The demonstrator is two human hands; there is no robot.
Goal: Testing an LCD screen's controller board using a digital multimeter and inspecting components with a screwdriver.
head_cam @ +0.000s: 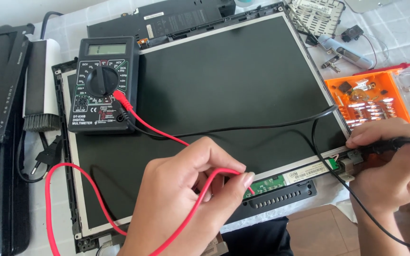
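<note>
We see the left hand pinching a red probe lead against the narrow green circuit strip (near edge of the bare dark laptop screen panel); the right hand grips the black probe at the near-right corner.

The big screen panel looks dark, smooth and matt. The meter at ten o'clock is black plastic (a bit shiny). The orange box at three o'clock is see-through plastic.
</note>
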